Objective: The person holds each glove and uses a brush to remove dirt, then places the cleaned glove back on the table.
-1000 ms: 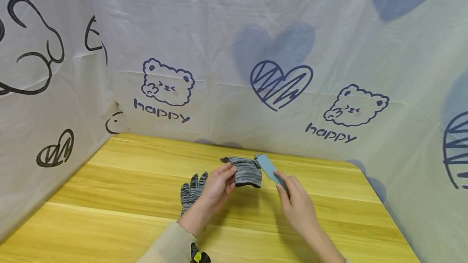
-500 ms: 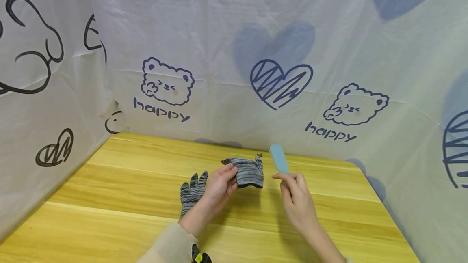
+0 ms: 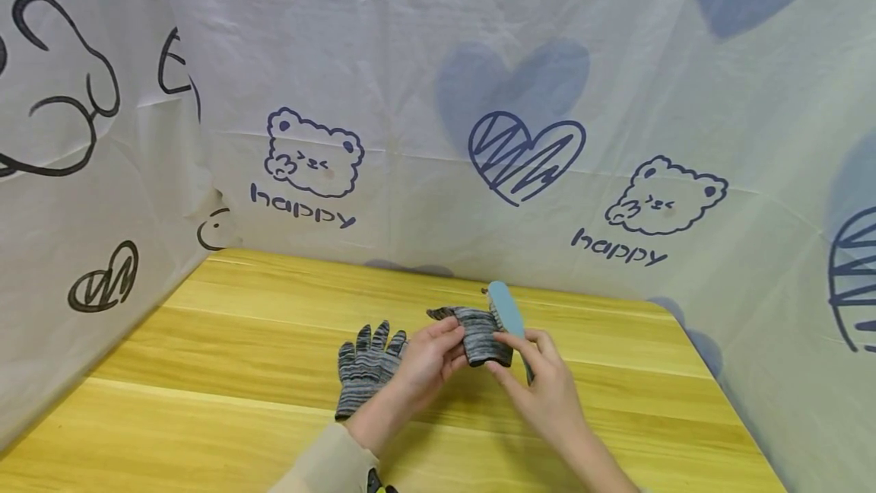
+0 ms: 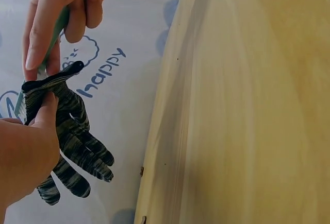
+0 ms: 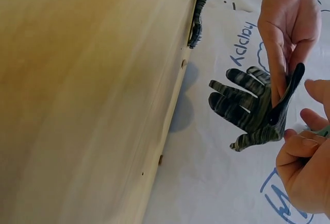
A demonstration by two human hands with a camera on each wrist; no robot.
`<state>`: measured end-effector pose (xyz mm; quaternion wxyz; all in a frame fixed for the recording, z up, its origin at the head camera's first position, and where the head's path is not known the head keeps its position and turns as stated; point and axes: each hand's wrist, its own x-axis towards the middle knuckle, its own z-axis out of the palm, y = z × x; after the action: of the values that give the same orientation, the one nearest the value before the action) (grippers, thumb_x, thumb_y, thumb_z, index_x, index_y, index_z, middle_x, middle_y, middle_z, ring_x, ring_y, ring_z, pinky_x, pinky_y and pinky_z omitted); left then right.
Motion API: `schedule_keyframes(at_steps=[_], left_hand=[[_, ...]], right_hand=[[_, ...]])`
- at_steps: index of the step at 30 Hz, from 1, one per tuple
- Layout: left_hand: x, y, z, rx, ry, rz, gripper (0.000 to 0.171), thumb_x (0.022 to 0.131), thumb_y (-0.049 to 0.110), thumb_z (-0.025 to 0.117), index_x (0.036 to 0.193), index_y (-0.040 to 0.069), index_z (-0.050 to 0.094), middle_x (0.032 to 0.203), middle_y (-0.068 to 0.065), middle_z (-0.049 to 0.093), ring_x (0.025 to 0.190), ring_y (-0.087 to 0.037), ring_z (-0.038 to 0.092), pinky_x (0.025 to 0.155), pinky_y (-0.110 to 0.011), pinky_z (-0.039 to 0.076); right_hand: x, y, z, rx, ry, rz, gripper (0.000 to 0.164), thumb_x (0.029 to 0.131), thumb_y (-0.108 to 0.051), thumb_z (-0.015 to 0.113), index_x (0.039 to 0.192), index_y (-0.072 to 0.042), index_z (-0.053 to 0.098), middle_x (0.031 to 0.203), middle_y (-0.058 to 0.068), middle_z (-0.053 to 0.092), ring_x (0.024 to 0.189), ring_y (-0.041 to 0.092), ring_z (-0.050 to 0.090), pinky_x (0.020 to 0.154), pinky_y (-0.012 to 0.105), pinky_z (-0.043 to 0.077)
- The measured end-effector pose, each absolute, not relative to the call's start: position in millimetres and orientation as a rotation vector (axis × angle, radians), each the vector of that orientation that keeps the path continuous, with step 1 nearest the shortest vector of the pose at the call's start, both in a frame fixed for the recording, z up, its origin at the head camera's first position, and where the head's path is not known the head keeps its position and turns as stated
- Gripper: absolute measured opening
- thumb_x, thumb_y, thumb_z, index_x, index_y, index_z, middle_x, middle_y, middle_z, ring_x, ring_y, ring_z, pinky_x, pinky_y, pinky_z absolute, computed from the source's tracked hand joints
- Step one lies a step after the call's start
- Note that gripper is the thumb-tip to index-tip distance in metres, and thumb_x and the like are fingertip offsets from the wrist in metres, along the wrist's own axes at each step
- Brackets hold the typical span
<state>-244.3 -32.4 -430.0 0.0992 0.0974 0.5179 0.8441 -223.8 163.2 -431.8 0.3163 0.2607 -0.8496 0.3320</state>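
My left hand (image 3: 427, 360) grips a grey-and-black striped knit glove (image 3: 481, 335) by its cuff, above the table. In the right wrist view, fingers of that hand (image 5: 289, 23) reach inside the cuff opening while the glove's fingers (image 5: 232, 98) hang loose. A light blue brush (image 3: 506, 309) with pale bristles is held in my right hand (image 3: 547, 383), its bristle side facing the glove. The right thumb and index finger are at the cuff edge. In the left wrist view the brush handle (image 4: 59, 28) runs through the right hand, and the brush head is mostly hidden behind the glove.
A matching striped glove (image 3: 366, 371) lies on the wood-grain table (image 3: 239, 371), left of my left hand, partly covered by the forearm. A white printed cloth (image 3: 411, 196) hangs behind the table's back edge and along both sides.
The brush first lifted off the glove to the right, then came back left against it. Both hands and the held glove shifted slightly; the right thumb and index finger moved to the cuff.
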Motion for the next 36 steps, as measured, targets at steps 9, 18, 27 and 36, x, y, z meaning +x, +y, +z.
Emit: schedule_keyframes(at_steps=[9,18,27,36], left_hand=[[-237,-26,-426,0.344,1.501,2.452,0.059,0.112,0.005,0.036,0.157,-0.018,0.006,0.156,-0.039,0.031,0.140,-0.037,0.048,0.089,-0.015,0.054],[-237,-23,-430,0.366,1.447,2.440,0.059,0.113,0.007,0.032,0.158,-0.016,0.003,0.163,-0.037,0.015,0.150,-0.046,0.024,0.113,-0.032,0.041],[-236,-25,-430,0.382,1.493,2.397,0.063,0.113,0.011,0.038,0.160,-0.013,0.005,0.164,-0.036,0.018,0.150,-0.044,0.030,0.115,-0.035,0.043],[-238,-24,-428,0.458,1.483,2.333,0.059,0.111,0.015,0.046,0.161,-0.007,0.023,0.165,-0.026,0.030,0.149,-0.039,0.038,0.118,-0.041,0.039]], right_hand=[[-224,161,-434,0.679,-2.279,0.846,0.057,0.070,-0.018,0.098,0.122,-0.015,0.075,0.120,0.008,0.064,0.089,0.014,0.061,0.069,0.029,0.051],[-224,161,-435,0.687,-2.245,0.797,0.044,0.072,-0.010,0.096,0.112,-0.014,0.077,0.117,0.010,0.067,0.093,0.019,0.067,0.072,0.035,0.058],[-226,164,-433,0.661,-2.253,0.894,0.027,0.085,-0.002,0.084,0.108,-0.014,0.077,0.111,0.005,0.070,0.099,0.020,0.070,0.077,0.039,0.060],[-228,172,-424,0.396,-2.360,1.440,0.018,0.102,-0.012,0.068,0.119,-0.015,0.073,0.113,0.016,0.075,0.074,0.010,0.065,0.049,0.026,0.047]])
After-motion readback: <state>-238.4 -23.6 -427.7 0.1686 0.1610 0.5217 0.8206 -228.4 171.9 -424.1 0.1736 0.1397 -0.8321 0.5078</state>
